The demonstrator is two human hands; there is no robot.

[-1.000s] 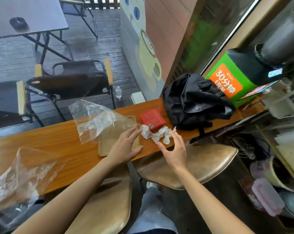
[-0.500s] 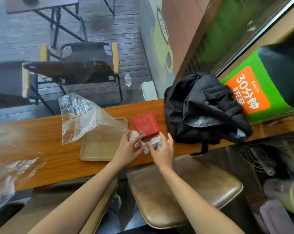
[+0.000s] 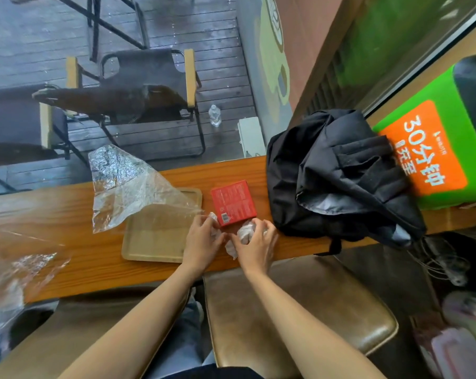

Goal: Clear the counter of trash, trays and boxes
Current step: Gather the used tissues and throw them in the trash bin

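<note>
Both hands gather crumpled white tissue (image 3: pixel 243 233) at the bench's (image 3: pixel 67 212) near edge: left hand (image 3: pixel 204 239) and right hand (image 3: pixel 254 248) each curl around it. The red box (image 3: pixel 232 202) touches the tissue, beside the wooden tray (image 3: pixel 155 242).

Wet wooden deck (image 3: pixel 193 26) and chairs (image 3: pixel 138 86) outside window.

Tray (image 3: pixel 149 242) left of box (image 3: pixel 232 202), backpack (image 3: pixel 338 176) right — tissue (image 3: pixel 243 233) before box

Crumpled white tissues (image 3: pixel 243 234) lie beside the flat red box (image 3: pixel 232 202) and wooden tray (image 3: pixel 152 243) under clear plastic (image 3: pixel 122 184)
</note>
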